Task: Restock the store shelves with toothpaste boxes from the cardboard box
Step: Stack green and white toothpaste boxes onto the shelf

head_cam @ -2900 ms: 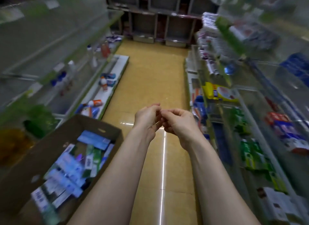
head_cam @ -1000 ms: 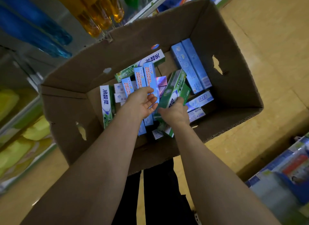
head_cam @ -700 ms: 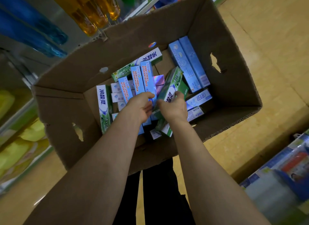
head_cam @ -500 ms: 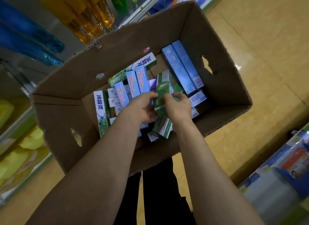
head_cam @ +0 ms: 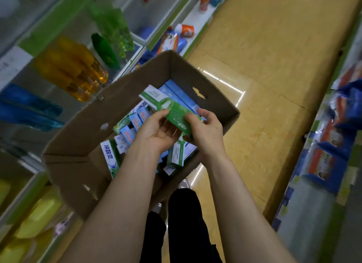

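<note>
Fingers (head_cam: 165,112) of both hands were clamped on one green toothpaste box (head_cam: 170,109), held in the air over the open cardboard box (head_cam: 82,129). The left hand (head_cam: 156,131) gripped it from below with the thumb on its top face, and the right hand (head_cam: 205,129) pinched its near end.

Left of the carton stood a shelf rack (head_cam: 58,18) with amber bottles (head_cam: 74,71), green bottles (head_cam: 111,37) and blue bottles (head_cam: 27,108), and yellow packs (head_cam: 37,213) lower down. Across the tan floor (head_cam: 264,57) a second rack (head_cam: 333,194) carried blue and red packets, blurred. Both forearms crossed the carton's near wall and hid part of its contents.

The held box was long and slim, green with a white far end, and lay slanted, far end to the left.

Inside the carton, loose toothpaste boxes (head_cam: 129,125) in blue, white and green lay jumbled, and one green-and-white box (head_cam: 111,159) leaned against the left wall.
</note>
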The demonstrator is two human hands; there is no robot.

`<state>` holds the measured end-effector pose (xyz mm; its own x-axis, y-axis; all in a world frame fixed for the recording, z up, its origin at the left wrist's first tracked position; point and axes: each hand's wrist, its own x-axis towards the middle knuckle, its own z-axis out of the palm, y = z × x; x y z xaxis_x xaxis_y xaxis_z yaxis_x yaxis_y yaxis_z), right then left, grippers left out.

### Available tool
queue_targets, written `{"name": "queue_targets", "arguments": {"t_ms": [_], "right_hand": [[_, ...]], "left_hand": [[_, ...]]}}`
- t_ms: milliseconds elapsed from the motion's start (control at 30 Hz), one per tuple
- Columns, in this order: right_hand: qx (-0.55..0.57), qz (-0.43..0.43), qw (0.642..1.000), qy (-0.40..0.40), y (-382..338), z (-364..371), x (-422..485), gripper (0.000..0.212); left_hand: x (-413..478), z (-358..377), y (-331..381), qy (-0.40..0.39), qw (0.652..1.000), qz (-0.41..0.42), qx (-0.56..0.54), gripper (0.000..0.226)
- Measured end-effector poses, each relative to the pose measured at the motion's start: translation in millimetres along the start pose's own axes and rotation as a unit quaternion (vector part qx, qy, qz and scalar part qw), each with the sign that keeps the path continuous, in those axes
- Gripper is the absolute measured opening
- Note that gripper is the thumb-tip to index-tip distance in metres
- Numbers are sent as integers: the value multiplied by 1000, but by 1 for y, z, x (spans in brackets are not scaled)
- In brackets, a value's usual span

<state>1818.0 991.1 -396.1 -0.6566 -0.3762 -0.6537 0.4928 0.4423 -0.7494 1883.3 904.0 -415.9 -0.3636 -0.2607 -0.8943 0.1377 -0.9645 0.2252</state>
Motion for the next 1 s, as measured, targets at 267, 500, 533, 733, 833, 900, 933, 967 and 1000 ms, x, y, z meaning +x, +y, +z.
{"name": "queue_targets", "arguments": {"t_ms": [267,500,533,733,833,900,933,967,1000], "right_hand": [[129,-97,985,65,-26,-21,-81,30],[193,-209,947,152,-51,-69,-162,31],[202,-223,939,164,-52,-79,-174,31],[264,-294,882,255,-60,-146,-240,32],[277,-314,861,289,-61,-181,-265,34],[282,-328,846,311,-60,-207,-284,35],[282,-335,840,321,-59,-220,-293,36],[281,-342,833,332,-58,-234,-303,36],[278,-348,827,343,-56,-249,-312,36]], "left_hand": [[-86,16,-1,-115,992,31,45,5],[-168,52,-29,-236,966,16,102,9],[-178,57,-35,-255,961,8,108,17],[-236,97,-88,-342,925,-50,160,7],[-260,117,-119,-378,906,-68,180,6],[-278,130,-143,-401,892,-76,196,7],[-287,137,-157,-411,885,-81,203,6],[-296,144,-172,-420,879,-88,209,5],[-305,149,-187,-428,873,-97,214,4]]}}
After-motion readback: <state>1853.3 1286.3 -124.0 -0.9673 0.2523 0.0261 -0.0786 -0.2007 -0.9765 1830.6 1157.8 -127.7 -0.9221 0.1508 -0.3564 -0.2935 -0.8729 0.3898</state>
